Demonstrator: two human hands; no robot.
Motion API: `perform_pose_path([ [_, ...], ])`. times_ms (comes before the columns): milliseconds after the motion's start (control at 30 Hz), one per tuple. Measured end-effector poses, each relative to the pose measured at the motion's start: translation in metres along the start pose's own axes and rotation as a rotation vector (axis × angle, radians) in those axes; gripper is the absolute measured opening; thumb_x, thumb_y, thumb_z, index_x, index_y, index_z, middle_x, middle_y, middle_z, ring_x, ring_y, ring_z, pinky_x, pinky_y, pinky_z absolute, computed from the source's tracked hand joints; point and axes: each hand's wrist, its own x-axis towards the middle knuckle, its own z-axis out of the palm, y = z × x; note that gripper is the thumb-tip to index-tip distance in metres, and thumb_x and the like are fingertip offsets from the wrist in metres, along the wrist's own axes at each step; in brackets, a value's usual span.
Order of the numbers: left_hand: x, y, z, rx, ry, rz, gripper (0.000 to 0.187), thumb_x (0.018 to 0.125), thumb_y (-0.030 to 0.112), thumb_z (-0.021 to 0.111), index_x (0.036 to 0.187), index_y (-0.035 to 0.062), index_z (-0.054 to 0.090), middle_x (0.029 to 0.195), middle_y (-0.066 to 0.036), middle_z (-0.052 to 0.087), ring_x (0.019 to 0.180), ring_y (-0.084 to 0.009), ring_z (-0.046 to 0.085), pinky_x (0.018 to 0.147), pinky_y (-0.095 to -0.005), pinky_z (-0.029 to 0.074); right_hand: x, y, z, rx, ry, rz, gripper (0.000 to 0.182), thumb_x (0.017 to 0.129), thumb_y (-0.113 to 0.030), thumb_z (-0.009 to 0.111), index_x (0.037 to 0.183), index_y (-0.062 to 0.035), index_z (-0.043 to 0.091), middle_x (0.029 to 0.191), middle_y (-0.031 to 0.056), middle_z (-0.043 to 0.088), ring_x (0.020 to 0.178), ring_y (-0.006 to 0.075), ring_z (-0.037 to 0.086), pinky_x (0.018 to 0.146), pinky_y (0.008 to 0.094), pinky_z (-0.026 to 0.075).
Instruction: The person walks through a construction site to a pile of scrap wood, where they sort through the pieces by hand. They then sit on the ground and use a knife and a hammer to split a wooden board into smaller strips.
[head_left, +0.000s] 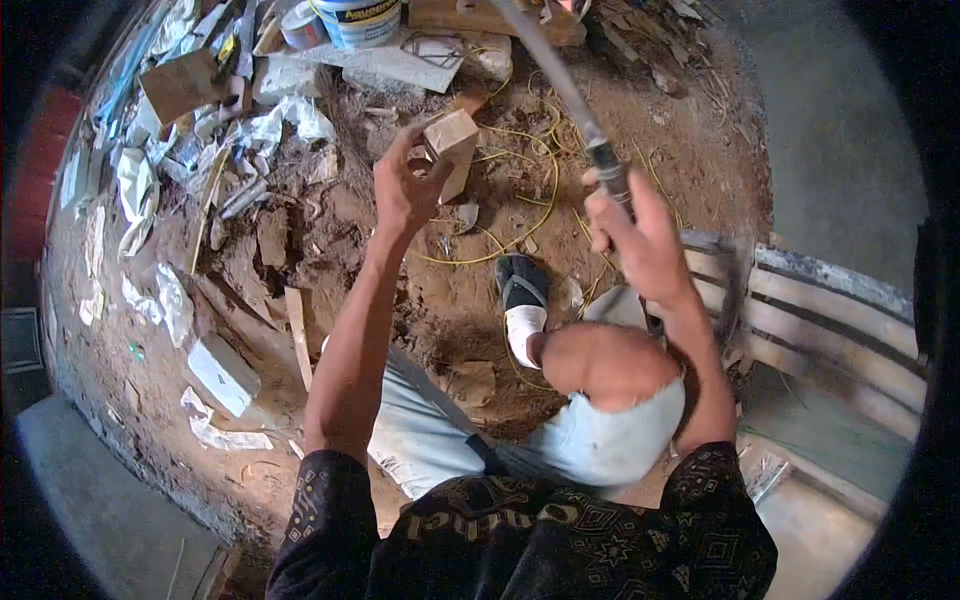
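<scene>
My left hand point(405, 188) grips a pale wooden block point(453, 137) from its left side, thumb and fingers wrapped around it. The block stands roughly upright, its sawn end facing up. On the right, my right hand point(643, 232) is closed around the dark wrapped handle of a machete point(556, 78). Its long grey blade points up and to the left, slightly blurred, and its tip runs out of the top of the view. Blade and block are apart. Below the hands are my bent bare knee point(612, 362) and my foot in a dark flip-flop point(521, 285).
A yellow cord point(551, 190) loops over the dirt floor near the block. Plastic scraps point(290, 122) and rubble cover the left side. A blue-and-white bucket point(358, 22) stands at the back. A slatted wooden pallet point(835, 325) lies to the right.
</scene>
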Motion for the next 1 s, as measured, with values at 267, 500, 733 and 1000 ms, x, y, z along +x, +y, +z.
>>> perform_pose_path([
  [267, -0.006, -0.03, 0.024, -0.242, 0.161, -0.052, 0.043, 0.076, 0.006, 0.076, 0.116, 0.0002, 0.062, 0.106, -0.017, 0.069, 0.098, -0.0279, 0.068, 0.084, -0.0363, 0.053, 0.039, 0.049, 0.054, -0.227, -0.099, 0.022, 0.032, 0.094, -0.03, 0.06, 0.104, -0.0002, 0.056, 0.089, 0.0197, 0.065, 0.081, 0.0355, 0.065, 0.073, 0.0428, 0.05],
  [500, -0.005, -0.025, 0.024, 0.002, 0.182, -0.03, 0.041, 0.077, 0.005, 0.075, 0.117, 0.0008, 0.062, 0.105, -0.018, 0.069, 0.099, -0.0245, 0.068, 0.085, -0.0362, 0.056, 0.056, 0.084, 0.077, -0.264, -0.087, -0.142, 0.039, 0.094, -0.03, 0.059, 0.11, 0.0047, 0.05, 0.082, 0.0236, 0.064, 0.075, 0.0423, 0.063, 0.064, 0.046, 0.049],
  [733, -0.004, -0.024, 0.029, -0.089, 0.143, -0.105, 0.046, 0.078, 0.003, 0.075, 0.121, 0.0017, 0.062, 0.116, -0.016, 0.067, 0.102, -0.0239, 0.067, 0.087, -0.0374, 0.056, 0.054, 0.062, 0.069, -0.243, -0.155, 0.073, 0.039, 0.095, -0.031, 0.058, 0.108, 0.0053, 0.051, 0.079, 0.0227, 0.064, 0.073, 0.0422, 0.062, 0.062, 0.0458, 0.048],
  [1000, -0.004, -0.028, 0.033, -0.266, 0.137, -0.252, 0.047, 0.077, -0.001, 0.074, 0.123, 0.0002, 0.061, 0.12, -0.018, 0.064, 0.106, -0.0246, 0.065, 0.089, -0.0357, 0.055, 0.049, 0.075, 0.073, -0.456, -0.038, -0.095, 0.042, 0.094, -0.028, 0.057, 0.115, 0.0084, 0.051, 0.079, 0.0273, 0.062, 0.075, 0.0439, 0.062, 0.066, 0.0488, 0.049],
])
